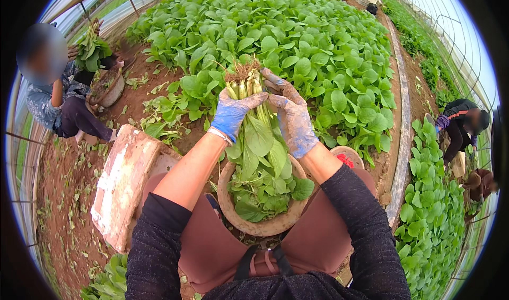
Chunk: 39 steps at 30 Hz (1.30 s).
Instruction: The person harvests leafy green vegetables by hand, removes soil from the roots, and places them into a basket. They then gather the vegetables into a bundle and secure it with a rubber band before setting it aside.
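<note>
My left hand (237, 111), in a muddy blue glove, is closed around the stems of a bunch of leafy greens (259, 135). The bunch is held roots up, with its leaves hanging down. My right hand (288, 111), gloved too, is at the right side of the bunch, its fingers near the roots and its thumb by the stems; whether it grips them cannot be told. Below, between my knees, stands a round basin (262, 229) with loose green leaves (258, 194) in it.
A dirt-stained foam box (123, 184) lies at left. Beyond my right wrist is a small bowl (346, 156) with red pieces. Growing greens (270, 33) fill the bed ahead. A person (67, 89) sits at left with greens; others (463, 125) work at right. A pale strip (401, 101) edges the bed.
</note>
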Tool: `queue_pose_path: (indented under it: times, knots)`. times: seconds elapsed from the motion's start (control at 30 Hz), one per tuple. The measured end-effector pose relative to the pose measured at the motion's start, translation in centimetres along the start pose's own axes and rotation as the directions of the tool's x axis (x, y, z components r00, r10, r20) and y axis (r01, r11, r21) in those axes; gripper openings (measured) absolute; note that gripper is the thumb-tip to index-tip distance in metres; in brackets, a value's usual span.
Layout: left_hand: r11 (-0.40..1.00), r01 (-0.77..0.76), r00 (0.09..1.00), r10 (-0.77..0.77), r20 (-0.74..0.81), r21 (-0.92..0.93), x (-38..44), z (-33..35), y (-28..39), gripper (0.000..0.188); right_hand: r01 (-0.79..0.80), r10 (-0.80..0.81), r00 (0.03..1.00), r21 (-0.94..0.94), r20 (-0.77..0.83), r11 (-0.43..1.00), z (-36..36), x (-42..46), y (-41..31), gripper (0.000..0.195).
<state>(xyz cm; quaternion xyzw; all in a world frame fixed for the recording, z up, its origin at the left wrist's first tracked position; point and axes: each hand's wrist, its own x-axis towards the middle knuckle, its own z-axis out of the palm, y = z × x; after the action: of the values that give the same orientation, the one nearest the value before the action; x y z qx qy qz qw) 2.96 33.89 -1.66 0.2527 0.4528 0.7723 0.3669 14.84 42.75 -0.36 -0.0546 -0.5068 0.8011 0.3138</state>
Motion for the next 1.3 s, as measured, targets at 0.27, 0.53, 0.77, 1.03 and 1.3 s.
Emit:
queue_pose_path:
  times: [0.27,0.53,0.77,1.03,1.3]
  knots:
    - [0.994,-0.056,0.998,0.052,-0.043,-0.098,-0.4,-0.6,0.5,0.038,0.016,0.167,0.983,-0.935,0.080,0.355,1.4,-0.3,1.1,0.114]
    - [0.997,0.071,0.993,-0.073,-0.096,-0.021,-1.4,-1.6,0.4,0.038,-0.117,0.270,0.961,-0.791,0.063,0.601,1.1,-0.9,3.6,0.083]
    - [0.994,0.037,0.943,-0.069,0.325,0.103,-1.7,-5.4,3.2,0.083,-0.269,0.427,0.888,-0.561,0.170,0.783,1.7,0.1,1.0,0.049]
    - [0.998,0.030,0.958,-0.014,0.287,-0.053,-3.6,-3.7,3.3,0.076,-0.311,0.516,0.798,-0.519,0.313,0.796,3.9,0.2,0.3,0.050]
    - [0.980,-0.117,0.986,0.133,0.099,-0.160,-4.6,-5.9,6.8,0.053,0.007,0.380,0.909,-0.917,0.172,0.398,7.9,1.1,-0.8,0.096]
